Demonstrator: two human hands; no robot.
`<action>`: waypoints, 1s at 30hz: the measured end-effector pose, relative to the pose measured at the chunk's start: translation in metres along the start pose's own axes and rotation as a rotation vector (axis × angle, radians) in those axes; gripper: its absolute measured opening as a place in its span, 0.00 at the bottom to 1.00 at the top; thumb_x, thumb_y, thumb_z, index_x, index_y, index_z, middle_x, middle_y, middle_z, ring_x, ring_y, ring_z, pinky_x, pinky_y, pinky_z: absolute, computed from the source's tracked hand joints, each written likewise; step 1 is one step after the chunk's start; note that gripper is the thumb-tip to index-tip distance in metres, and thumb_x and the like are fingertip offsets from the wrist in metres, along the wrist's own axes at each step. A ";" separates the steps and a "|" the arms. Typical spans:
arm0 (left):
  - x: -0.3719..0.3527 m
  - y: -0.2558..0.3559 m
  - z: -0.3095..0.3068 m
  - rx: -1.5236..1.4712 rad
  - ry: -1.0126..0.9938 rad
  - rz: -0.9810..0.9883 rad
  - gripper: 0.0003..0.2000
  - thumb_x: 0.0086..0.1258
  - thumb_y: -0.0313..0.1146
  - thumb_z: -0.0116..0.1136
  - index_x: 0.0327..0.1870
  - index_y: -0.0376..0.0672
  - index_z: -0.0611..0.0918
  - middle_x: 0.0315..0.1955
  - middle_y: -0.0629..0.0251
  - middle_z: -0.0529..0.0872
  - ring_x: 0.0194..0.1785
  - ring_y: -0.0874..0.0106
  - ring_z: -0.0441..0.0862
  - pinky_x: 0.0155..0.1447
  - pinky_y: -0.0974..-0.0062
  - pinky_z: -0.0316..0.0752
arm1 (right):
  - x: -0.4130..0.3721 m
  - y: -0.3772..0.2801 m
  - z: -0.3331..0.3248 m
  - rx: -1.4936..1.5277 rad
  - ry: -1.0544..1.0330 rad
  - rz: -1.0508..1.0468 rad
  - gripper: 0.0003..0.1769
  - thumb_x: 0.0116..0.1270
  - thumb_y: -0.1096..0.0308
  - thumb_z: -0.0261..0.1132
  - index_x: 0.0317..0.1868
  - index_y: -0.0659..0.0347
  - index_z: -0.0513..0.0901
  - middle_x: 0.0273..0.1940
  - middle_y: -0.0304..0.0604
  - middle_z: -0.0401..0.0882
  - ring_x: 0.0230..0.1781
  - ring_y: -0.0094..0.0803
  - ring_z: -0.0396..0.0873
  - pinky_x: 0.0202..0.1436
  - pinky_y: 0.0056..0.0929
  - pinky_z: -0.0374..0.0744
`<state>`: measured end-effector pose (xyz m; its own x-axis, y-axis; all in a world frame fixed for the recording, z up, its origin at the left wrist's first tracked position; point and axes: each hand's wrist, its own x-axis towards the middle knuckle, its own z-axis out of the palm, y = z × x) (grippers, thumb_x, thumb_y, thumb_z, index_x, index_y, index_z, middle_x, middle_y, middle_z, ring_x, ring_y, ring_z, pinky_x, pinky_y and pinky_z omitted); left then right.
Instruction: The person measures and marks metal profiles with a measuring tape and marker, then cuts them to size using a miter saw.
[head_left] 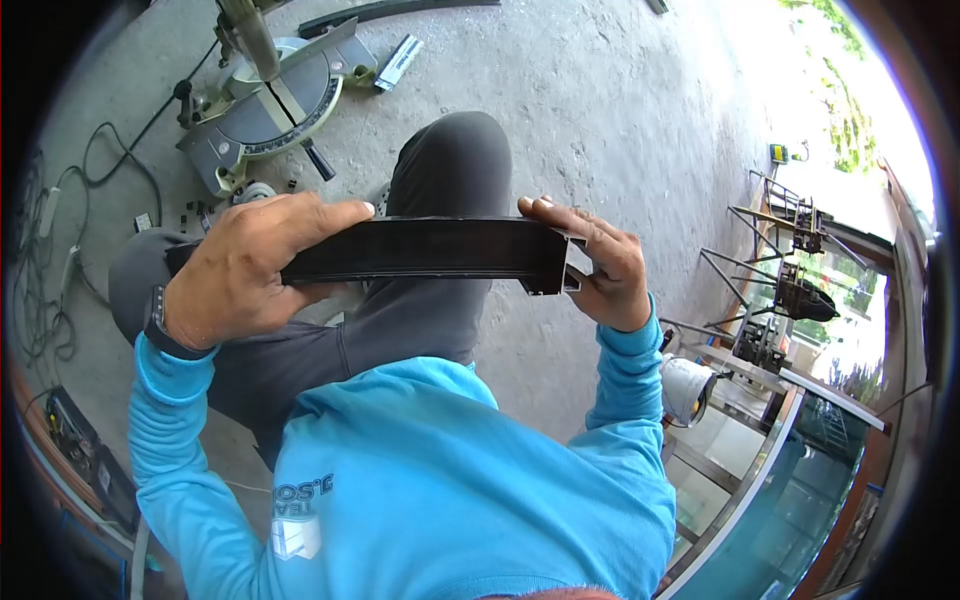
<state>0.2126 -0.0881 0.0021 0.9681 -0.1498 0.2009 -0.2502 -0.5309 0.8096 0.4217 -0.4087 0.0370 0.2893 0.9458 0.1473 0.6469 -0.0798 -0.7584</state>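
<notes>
I hold a short black metal profile (440,248) level in front of me with both hands, above my grey-trousered knees. My left hand (250,270) wraps over its left end, thumb stretched along the top edge. My right hand (598,268) grips the right end, where the hollow, channelled cross-section of the profile faces outward. A dark watch sits on my left wrist, and my sleeves are bright blue.
A mitre saw (275,95) stands on the concrete floor ahead at the left, with cables (60,230) trailing beside it. A small silver-and-black offcut (398,62) lies near the saw. Metal frames and machines (790,280) stand at the right, glass panels (800,470) lower right.
</notes>
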 end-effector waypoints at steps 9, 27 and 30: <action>0.004 -0.001 -0.002 0.023 0.021 0.063 0.39 0.46 0.17 0.77 0.67 0.39 0.80 0.47 0.52 0.89 0.47 0.52 0.88 0.51 0.59 0.82 | 0.010 -0.003 -0.011 0.029 -0.001 -0.041 0.38 0.51 0.79 0.79 0.67 0.60 0.84 0.62 0.52 0.86 0.62 0.49 0.86 0.64 0.43 0.87; 0.013 -0.015 -0.017 -0.110 -0.130 -0.063 0.39 0.54 0.30 0.80 0.71 0.39 0.76 0.54 0.51 0.88 0.54 0.52 0.87 0.62 0.62 0.80 | 0.049 -0.001 -0.025 0.301 -0.103 0.103 0.34 0.54 0.68 0.86 0.62 0.65 0.86 0.57 0.51 0.89 0.51 0.36 0.91 0.57 0.36 0.89; 0.005 -0.014 -0.027 0.158 0.044 0.061 0.37 0.57 0.42 0.82 0.67 0.38 0.77 0.63 0.50 0.82 0.61 0.58 0.84 0.63 0.60 0.80 | 0.034 0.017 -0.024 0.460 0.031 0.063 0.38 0.60 0.76 0.82 0.70 0.64 0.77 0.62 0.61 0.84 0.56 0.41 0.88 0.58 0.42 0.89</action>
<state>0.2212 -0.0590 0.0061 0.9500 -0.1506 0.2737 -0.3040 -0.6472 0.6991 0.4596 -0.3856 0.0443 0.3433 0.9333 0.1052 0.2495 0.0173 -0.9682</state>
